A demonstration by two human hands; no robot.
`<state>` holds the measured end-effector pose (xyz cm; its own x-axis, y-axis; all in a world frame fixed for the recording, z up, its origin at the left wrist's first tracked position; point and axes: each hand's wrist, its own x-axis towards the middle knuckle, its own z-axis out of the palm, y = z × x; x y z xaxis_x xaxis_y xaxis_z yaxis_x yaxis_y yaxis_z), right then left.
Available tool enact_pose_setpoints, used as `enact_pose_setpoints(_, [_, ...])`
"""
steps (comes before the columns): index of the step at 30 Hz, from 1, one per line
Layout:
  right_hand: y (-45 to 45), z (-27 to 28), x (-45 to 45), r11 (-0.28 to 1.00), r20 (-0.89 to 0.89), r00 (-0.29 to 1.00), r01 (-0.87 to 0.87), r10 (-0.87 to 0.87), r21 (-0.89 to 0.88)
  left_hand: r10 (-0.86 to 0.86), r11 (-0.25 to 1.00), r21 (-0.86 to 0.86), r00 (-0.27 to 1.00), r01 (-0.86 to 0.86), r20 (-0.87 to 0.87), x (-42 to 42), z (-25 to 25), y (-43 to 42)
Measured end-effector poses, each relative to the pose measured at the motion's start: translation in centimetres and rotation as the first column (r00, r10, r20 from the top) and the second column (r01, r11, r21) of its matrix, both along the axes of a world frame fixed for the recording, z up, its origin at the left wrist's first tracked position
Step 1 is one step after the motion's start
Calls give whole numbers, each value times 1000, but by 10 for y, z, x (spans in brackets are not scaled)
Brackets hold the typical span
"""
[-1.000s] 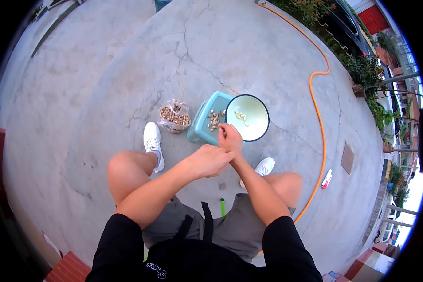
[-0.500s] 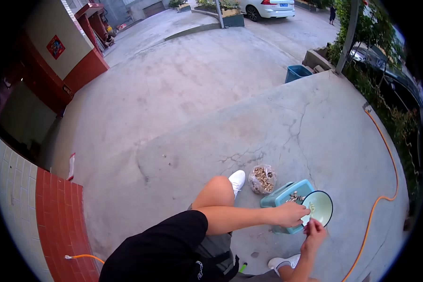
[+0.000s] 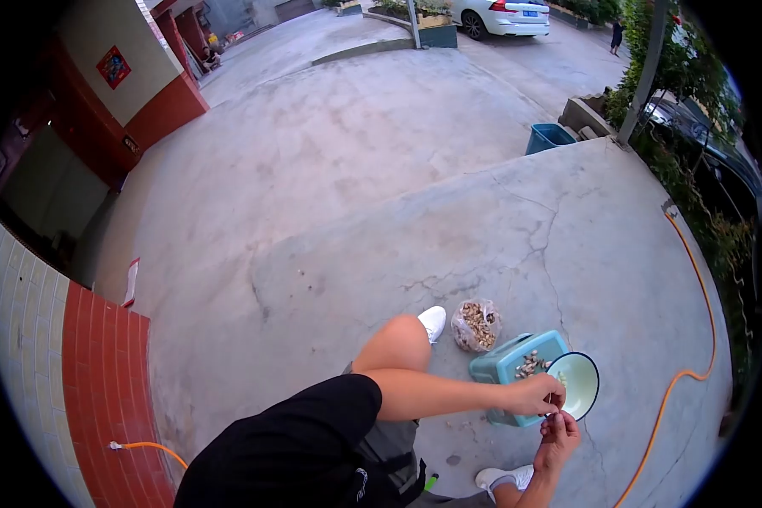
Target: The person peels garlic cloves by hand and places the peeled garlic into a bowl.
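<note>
Both hands meet at the near-left rim of a pale enamel bowl [image 3: 582,383] with a dark edge. My left hand [image 3: 534,395] reaches in from the left, its fingers pinched together. Just below it, my right hand [image 3: 557,433] is also closed in a pinch, fingertips touching or nearly touching the left ones. Whatever lies between them is too small to name. A few small pale green pieces lie in the bowl, partly hidden by the left hand. Small brownish-white pieces [image 3: 531,365], perhaps unshelled nuts, lie on a light-blue plastic stool or box [image 3: 501,362] beside the bowl.
A clear plastic bag [image 3: 476,325] full of similar brown pieces stands left of the blue box. An orange hose [image 3: 670,381] runs along the right. White shoes [image 3: 433,323] flank the work spot. Farther off are a blue bin [image 3: 549,138] and a white car [image 3: 504,19].
My hands have drawn closer together and turned slightly at the bowl's edge. More of the pieces on the blue box now show. The whole view has shifted a little.
</note>
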<state>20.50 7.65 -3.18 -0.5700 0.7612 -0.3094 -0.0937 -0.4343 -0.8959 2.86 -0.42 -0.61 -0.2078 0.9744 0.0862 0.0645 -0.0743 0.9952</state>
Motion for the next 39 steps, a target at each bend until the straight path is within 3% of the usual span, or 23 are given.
enact_pose_setpoints(9, [-1,1,-1,999,-47,999,-13,11,-37,29,995,-102,956,1,292,4,-4,3])
enact_pose_setpoints(14, [0,4,-2,1000,-63,998,-2,2,-5,86,989,-149,842,-7,533,8,-9,4])
enact_pose_setpoints(23, [-5,6,-3,998,-62,998,-16,20,67,95,988,-151,795,-4,599,8,-11,2])
enact_pose_setpoints(25, [-10,12,-5,984,-41,999,-3,10,176,98,987,-163,782,5,616,10,-15,2])
enact_pose_setpoints(39, [-18,18,-5,903,40,999,-5,-14,429,166,956,-276,602,95,781,14,-22,1])
